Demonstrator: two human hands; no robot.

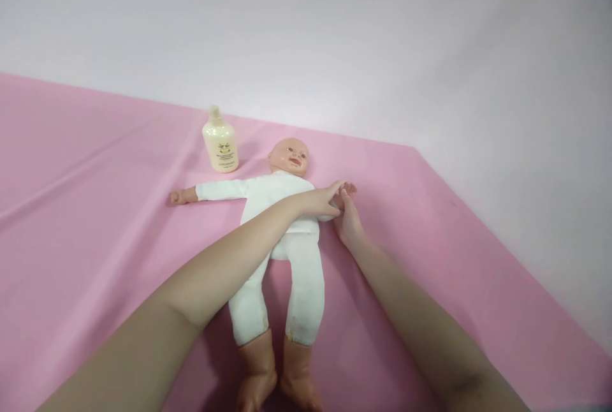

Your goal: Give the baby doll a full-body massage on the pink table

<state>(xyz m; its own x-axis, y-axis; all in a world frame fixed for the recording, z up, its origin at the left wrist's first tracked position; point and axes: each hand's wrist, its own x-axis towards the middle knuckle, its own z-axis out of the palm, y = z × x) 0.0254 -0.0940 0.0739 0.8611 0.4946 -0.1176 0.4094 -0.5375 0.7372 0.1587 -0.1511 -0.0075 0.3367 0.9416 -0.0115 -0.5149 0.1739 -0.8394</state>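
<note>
- A pink sheet (95, 208) covered the surface, under a pale wall.
- A baby doll (282, 233) in a white suit lay on its back mid-sheet, arms spread.
- The left hand (321, 200) reached across the doll's chest, fingers curled around the doll's arm near its wrist.
- The right hand (348, 220) gripped the doll's small hand (348, 190) from below.
- A cream lotion bottle (220, 142) stood upright beside the doll's head.

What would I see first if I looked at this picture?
First you would spot the baby doll in white clothes, lying on its back in the middle of the pink sheet. The left hand and right hand meet at the doll's hand on the right. A cream bottle stands beside its head.
</note>
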